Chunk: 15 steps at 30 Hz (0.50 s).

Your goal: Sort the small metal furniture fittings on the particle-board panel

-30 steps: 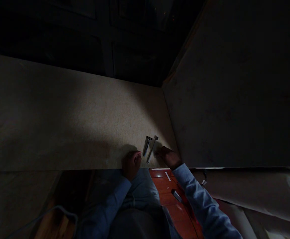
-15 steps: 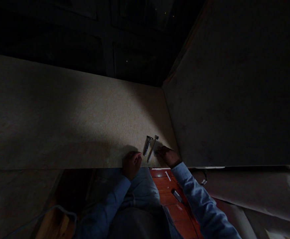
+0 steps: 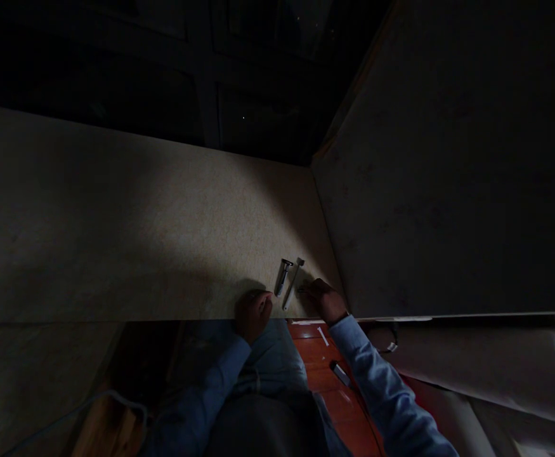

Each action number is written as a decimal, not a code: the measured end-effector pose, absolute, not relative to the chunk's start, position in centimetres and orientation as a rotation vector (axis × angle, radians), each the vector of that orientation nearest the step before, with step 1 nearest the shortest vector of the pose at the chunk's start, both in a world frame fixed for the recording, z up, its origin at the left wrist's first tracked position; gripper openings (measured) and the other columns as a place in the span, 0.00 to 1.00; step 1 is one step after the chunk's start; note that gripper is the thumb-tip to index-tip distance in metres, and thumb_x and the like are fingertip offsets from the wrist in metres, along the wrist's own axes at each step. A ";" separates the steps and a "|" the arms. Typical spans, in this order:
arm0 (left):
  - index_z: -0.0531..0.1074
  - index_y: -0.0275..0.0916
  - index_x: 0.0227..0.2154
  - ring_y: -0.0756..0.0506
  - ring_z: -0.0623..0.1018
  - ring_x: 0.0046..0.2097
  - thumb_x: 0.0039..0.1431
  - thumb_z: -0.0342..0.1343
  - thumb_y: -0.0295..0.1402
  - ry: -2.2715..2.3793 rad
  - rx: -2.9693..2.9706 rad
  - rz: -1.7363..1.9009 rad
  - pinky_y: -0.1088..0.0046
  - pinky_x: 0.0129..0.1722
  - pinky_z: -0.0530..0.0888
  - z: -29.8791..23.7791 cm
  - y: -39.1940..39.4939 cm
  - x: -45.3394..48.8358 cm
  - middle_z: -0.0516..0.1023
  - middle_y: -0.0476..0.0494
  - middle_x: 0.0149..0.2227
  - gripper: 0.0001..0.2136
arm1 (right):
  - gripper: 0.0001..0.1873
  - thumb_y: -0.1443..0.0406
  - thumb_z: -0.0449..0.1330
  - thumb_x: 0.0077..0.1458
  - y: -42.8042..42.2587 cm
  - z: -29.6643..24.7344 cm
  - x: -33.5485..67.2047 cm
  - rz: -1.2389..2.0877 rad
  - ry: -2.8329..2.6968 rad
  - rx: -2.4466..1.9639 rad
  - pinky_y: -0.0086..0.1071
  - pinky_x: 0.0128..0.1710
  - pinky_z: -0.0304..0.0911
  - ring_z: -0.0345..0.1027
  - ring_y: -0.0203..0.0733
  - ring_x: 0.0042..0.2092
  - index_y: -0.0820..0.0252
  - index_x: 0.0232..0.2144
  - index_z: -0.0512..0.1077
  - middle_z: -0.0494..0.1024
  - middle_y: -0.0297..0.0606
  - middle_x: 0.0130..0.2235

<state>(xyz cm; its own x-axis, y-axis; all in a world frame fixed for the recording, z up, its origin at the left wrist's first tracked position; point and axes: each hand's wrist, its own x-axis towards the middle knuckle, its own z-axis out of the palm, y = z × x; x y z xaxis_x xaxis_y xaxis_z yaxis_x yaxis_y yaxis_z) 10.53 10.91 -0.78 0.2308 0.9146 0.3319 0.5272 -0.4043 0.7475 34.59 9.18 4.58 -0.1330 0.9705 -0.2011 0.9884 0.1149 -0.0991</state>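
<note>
On the pale counter [image 3: 196, 222], close to its front edge, lies a metal safety razor [image 3: 284, 275], its head pointing away from me. A slim white toothbrush [image 3: 293, 285] lies slanted just right of it, head also at the far end. My left hand [image 3: 253, 312] rests at the edge with curled fingers, its fingertips beside the near end of the razor's handle; nothing shows in it. Right of the toothbrush, my right hand [image 3: 325, 298] has its fingers pinched together low over the counter. A small shiny thing shows at those fingertips, too dark and small to name.
A dark upright panel [image 3: 429, 190] bounds the counter on the right. Dark window panes [image 3: 258, 120] stand behind it. Below the edge are a red tiled floor [image 3: 325, 355] with a small dark-and-light device [image 3: 340, 373], a grey cable [image 3: 115, 395] and a wooden piece [image 3: 106, 425].
The view has shifted very slightly. At my right fingertips the small shiny thing shows more clearly now. My left hand, the razor and the toothbrush stay in place.
</note>
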 end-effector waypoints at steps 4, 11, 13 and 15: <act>0.77 0.39 0.34 0.45 0.76 0.37 0.61 0.49 0.31 1.320 2.030 1.018 0.67 0.40 0.71 -0.5 10.9 10.5 0.79 0.44 0.34 0.10 | 0.17 0.63 0.51 0.65 8.2 4.4 34.8 -0.287 2.327 2.043 0.30 0.38 0.65 0.71 0.41 0.41 0.53 0.52 0.75 0.75 0.44 0.43; 0.77 0.40 0.34 0.45 0.76 0.37 0.61 0.49 0.31 1.325 2.025 0.988 0.68 0.39 0.71 -0.5 10.8 10.5 0.79 0.43 0.34 0.11 | 0.17 0.64 0.51 0.65 7.0 3.8 33.8 -0.286 2.318 2.113 0.29 0.37 0.65 0.71 0.41 0.41 0.52 0.49 0.77 0.75 0.44 0.43; 0.77 0.40 0.34 0.45 0.76 0.38 0.60 0.49 0.31 1.316 2.034 0.996 0.68 0.40 0.71 -0.6 10.8 10.5 0.79 0.43 0.34 0.10 | 0.18 0.64 0.50 0.65 6.8 3.5 33.6 -0.315 2.302 2.150 0.29 0.38 0.65 0.71 0.41 0.42 0.53 0.50 0.76 0.75 0.44 0.43; 0.77 0.40 0.35 0.45 0.76 0.39 0.61 0.49 0.31 1.321 2.038 0.993 0.68 0.41 0.71 -0.6 10.8 10.5 0.79 0.43 0.34 0.10 | 0.18 0.64 0.50 0.64 6.6 3.1 33.5 -0.340 2.284 2.185 0.30 0.37 0.65 0.71 0.41 0.41 0.53 0.51 0.75 0.75 0.44 0.44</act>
<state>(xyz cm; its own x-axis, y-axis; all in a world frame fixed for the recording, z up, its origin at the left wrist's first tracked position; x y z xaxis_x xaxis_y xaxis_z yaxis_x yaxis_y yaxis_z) 10.48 10.82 -0.62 0.2584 0.9181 0.3005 0.5434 -0.3953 0.7405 33.46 6.60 3.14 -0.0548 0.9912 -0.1206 0.9833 0.0326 -0.1793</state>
